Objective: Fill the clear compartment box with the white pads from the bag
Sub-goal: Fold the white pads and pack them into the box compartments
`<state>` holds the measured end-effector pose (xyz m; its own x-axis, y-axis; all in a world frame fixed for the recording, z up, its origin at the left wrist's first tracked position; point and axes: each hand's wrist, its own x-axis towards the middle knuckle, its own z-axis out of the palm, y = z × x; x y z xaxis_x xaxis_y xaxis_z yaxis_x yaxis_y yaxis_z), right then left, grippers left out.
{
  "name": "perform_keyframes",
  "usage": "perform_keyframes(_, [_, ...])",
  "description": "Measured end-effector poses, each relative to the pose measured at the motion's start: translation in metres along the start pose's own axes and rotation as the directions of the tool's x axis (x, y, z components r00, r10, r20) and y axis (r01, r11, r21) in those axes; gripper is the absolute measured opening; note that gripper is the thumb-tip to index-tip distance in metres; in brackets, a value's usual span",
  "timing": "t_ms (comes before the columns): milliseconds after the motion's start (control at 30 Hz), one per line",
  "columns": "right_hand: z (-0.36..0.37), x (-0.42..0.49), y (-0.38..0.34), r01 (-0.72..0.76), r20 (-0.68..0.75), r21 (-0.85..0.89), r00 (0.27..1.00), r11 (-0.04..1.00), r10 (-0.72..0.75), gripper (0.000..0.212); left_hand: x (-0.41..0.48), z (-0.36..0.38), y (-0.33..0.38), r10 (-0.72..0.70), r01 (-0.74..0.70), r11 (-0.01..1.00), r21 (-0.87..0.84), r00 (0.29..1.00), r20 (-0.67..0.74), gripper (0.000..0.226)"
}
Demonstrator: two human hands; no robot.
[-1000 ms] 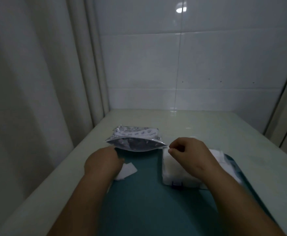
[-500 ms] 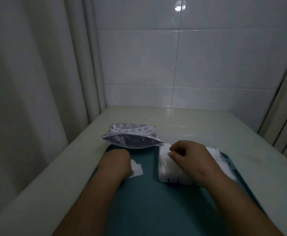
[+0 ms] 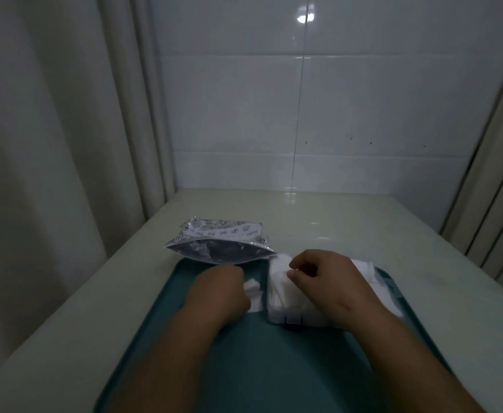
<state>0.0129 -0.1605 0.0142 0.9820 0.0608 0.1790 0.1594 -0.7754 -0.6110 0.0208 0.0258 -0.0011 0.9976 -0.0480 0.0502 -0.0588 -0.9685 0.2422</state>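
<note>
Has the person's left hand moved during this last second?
Yes. The left hand, gripping white pads, has shifted right, closer to the clear compartment box.

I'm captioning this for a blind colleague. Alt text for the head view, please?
A person's right hand, fingers curled, is over a clear compartment box packed with white pads, while the left hand holds white pads beside it. The box sits on a teal tray on a pale table, an open bag at the tray's far edge.
</note>
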Motion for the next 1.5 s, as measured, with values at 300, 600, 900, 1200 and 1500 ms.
perform_keyframes(300, [-0.001,0.000,-0.002,0.009,-0.001,0.000,1.000,1.000,-0.009,0.021,0.003,-0.030,-0.045,-0.083,0.088,0.909,-0.408,0.996,0.029,0.028])
perform_keyframes(600, [-0.002,-0.001,-0.002,0.001,0.009,-0.002,1.000,1.000,-0.001,0.022,0.002,-0.025,-0.043,-0.092,0.122,0.868,-0.482,0.992,0.086,0.033])
perform_keyframes(900, [-0.003,-0.002,-0.002,-0.002,0.000,-0.003,1.000,1.000,0.002,0.021,0.002,-0.021,-0.043,-0.185,0.218,0.951,-0.220,0.970,0.159,0.034])
perform_keyframes(1200, [-0.002,-0.002,-0.002,0.006,0.002,-0.014,1.000,1.000,-0.006,0.021,0.001,-0.015,-0.038,-0.204,0.193,0.979,0.067,0.944,0.259,0.039])
perform_keyframes(1500, [-0.003,-0.002,-0.002,0.008,0.005,-0.005,1.000,1.000,-0.008,0.022,-0.002,-0.020,-0.029,-0.087,0.119,0.966,-0.229,0.985,0.147,0.035])
